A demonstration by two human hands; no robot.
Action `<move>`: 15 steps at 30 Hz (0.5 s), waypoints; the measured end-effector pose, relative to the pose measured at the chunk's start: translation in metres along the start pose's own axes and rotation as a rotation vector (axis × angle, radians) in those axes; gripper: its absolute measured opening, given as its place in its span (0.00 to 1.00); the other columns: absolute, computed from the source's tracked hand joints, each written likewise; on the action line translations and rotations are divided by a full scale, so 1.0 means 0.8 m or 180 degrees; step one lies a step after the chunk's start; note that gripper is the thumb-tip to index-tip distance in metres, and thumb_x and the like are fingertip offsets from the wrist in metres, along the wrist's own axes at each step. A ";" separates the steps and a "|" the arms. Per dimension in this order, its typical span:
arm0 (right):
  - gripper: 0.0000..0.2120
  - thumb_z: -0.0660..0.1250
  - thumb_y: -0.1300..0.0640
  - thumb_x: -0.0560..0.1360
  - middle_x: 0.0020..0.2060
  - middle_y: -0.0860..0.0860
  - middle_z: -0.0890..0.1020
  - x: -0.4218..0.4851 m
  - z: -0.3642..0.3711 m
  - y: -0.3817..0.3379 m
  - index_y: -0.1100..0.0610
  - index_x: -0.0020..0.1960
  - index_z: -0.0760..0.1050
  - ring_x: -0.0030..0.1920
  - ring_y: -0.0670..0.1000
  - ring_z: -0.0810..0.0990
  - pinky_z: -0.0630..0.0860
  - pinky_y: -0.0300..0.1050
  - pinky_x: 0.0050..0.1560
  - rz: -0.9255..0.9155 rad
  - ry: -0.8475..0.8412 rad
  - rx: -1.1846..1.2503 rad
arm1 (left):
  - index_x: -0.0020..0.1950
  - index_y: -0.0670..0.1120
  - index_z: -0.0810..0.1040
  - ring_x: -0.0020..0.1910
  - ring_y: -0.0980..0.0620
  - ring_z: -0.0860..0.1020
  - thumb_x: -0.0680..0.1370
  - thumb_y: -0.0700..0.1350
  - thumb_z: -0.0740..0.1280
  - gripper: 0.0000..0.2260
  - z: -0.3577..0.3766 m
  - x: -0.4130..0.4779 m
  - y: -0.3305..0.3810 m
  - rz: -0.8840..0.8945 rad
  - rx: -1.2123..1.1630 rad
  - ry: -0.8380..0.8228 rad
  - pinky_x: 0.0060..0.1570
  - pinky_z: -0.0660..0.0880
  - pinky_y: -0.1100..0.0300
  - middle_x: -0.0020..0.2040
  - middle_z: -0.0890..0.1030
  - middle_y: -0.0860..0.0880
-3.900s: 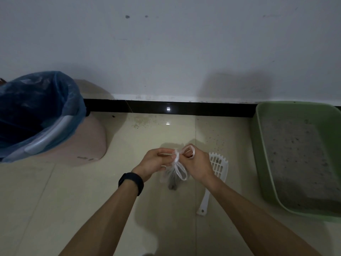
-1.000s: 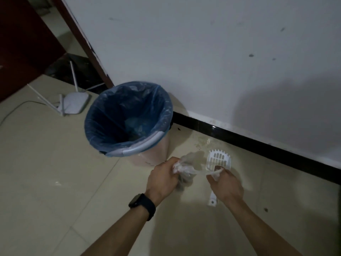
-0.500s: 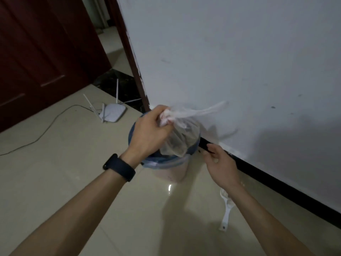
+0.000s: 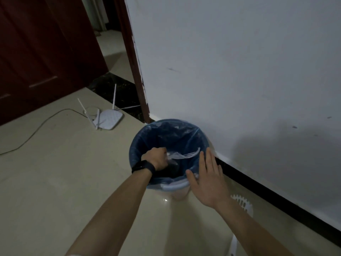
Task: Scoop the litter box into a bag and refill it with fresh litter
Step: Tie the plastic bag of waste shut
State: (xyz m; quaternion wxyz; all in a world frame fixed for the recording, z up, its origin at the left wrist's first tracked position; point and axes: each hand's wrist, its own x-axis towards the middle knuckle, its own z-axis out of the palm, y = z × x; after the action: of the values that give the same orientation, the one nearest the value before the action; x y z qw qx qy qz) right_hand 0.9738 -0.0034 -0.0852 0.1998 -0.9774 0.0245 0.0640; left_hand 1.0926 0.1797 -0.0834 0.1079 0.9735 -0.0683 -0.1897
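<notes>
A round bin with a blue liner (image 4: 140, 145) stands on the floor against the white wall. My left hand (image 4: 156, 157) is inside its mouth, shut on the top of a small clear tied bag (image 4: 181, 155), whose loose handles trail to the right. The bag's lower part is dark and hard to make out inside the bin. My right hand (image 4: 206, 182) is open, fingers spread, resting at the bin's right front rim. A white slotted scoop (image 4: 241, 206) lies on the floor behind my right forearm, partly hidden. The litter box is out of view.
A white router (image 4: 108, 119) with antennas and a cable lies on the tiles to the left of the bin. A dark wooden door (image 4: 40, 52) and a doorway are at the back left. A black skirting (image 4: 276, 200) runs along the wall.
My left hand has lowered the tied bag from above the bin down into its mouth. My right hand has let go of the bag and moved to the bin's rim.
</notes>
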 end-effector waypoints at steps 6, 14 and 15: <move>0.37 0.42 0.33 0.79 0.74 0.45 0.26 0.000 0.005 0.000 0.50 0.78 0.30 0.74 0.45 0.25 0.33 0.49 0.74 0.0021 0.0073 0.0024 | 0.67 0.52 0.74 0.57 0.43 0.79 0.78 0.60 0.63 0.20 0.019 0.027 0.002 0.0040 0.0397 -0.0375 0.54 0.77 0.50 0.62 0.78 0.45; 0.36 0.43 0.34 0.80 0.74 0.44 0.25 0.001 0.007 -0.001 0.50 0.78 0.32 0.74 0.45 0.25 0.35 0.50 0.74 0.0053 0.0065 0.0067 | 0.71 0.57 0.70 0.60 0.46 0.77 0.78 0.59 0.63 0.21 -0.007 0.010 -0.004 0.0242 0.0409 -0.0368 0.53 0.75 0.54 0.65 0.77 0.49; 0.36 0.42 0.34 0.80 0.74 0.44 0.25 0.000 0.007 -0.001 0.50 0.79 0.32 0.74 0.45 0.25 0.35 0.50 0.74 0.0051 0.0060 0.0072 | 0.71 0.57 0.69 0.61 0.47 0.77 0.78 0.59 0.63 0.22 -0.014 0.004 -0.004 0.0286 0.0348 -0.0254 0.54 0.76 0.53 0.66 0.76 0.49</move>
State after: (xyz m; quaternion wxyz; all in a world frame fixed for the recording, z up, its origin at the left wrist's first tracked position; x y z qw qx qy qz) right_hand 0.9734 -0.0007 -0.0901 0.2102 -0.9754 0.0350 0.0562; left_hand 1.1001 0.1846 -0.0755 0.0602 0.9656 -0.1265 -0.2193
